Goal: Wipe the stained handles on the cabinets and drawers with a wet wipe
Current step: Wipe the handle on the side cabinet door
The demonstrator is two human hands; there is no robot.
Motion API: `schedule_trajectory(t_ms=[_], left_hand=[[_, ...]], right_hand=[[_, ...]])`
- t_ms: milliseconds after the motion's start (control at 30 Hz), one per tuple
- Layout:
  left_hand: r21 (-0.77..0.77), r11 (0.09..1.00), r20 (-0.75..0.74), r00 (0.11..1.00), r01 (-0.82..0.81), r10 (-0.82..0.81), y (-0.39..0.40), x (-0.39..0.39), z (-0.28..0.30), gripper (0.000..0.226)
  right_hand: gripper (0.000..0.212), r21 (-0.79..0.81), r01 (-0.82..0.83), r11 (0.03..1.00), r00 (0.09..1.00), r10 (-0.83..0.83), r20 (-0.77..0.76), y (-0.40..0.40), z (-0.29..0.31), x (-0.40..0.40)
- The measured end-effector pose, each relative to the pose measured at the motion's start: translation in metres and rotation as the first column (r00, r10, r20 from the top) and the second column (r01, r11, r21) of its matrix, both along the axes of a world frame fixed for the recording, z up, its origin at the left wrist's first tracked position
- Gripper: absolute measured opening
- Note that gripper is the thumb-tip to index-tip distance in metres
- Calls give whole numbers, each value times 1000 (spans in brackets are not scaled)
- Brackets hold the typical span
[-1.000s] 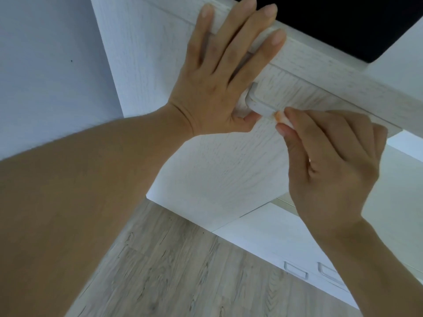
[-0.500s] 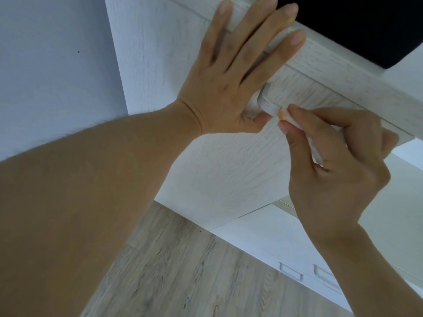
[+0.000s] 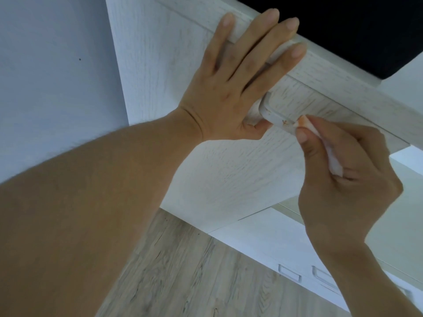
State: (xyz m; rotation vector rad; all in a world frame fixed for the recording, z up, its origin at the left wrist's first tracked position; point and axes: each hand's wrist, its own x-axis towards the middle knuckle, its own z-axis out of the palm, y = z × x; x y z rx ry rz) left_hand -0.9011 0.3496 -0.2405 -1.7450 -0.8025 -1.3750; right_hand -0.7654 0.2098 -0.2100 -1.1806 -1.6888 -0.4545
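View from a head cam, looking down at two bare hands working on a pale wood-grain cabinet front [image 3: 229, 175]. The left hand [image 3: 231, 88] lies flat w/ fingers straight and spread, pressing the panel near its top edge; thumb tip sits just beside the left end of the handle [image 3: 274, 116]. It holds nothing.

The right hand [image 3: 343, 175] pinches a folded wet wipe [image 3: 329, 154] btwn thumb and curled fingers. The wipe's tip, tinted orange-pink, touches the handle's lower edge.

Change vs. a sec ago: the right hand has slid rightward along the handle, away from the left thumb. More of the handle's left end is now bare, incl. a small reddish-brown stain [image 3: 285, 121] just left of the wipe tip. The left hand has kept its flat brace on the panel.

Meaning for the task, as a judgement: the wipe is picking up dirt, given its tint, but this handle isn't clean yet; a speck remains on the exposed part, so prob. another pass back leftward is needed.

Further off, low right, two more recessed handles [image 3: 289, 273] show on a white unit by the wood-look floor [image 3: 183, 271]; can't tell if those are stained.
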Motion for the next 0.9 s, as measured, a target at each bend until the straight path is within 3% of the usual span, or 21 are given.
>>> schedule_trajectory(t_ms=[333, 667, 767, 900], left_hand=[[12, 1000, 8, 1000, 22, -22, 0, 1, -1, 69], [-4, 1000, -12, 1000, 13, -13, 1, 2, -1, 69], [-7, 1000, -24, 1000, -20, 20, -1, -1, 0, 69], [-26, 999, -117, 993, -21, 18, -1, -13, 0, 81]], right_hand=[[11, 70, -4, 998, 991, -5, 130, 7, -3, 0], [17, 34, 52, 998, 992, -55, 111, 8, -3, -10], [13, 23, 39, 999, 998, -40, 41, 5, -1, -7], [11, 53, 8, 999, 999, -10, 41, -4, -4, -3]])
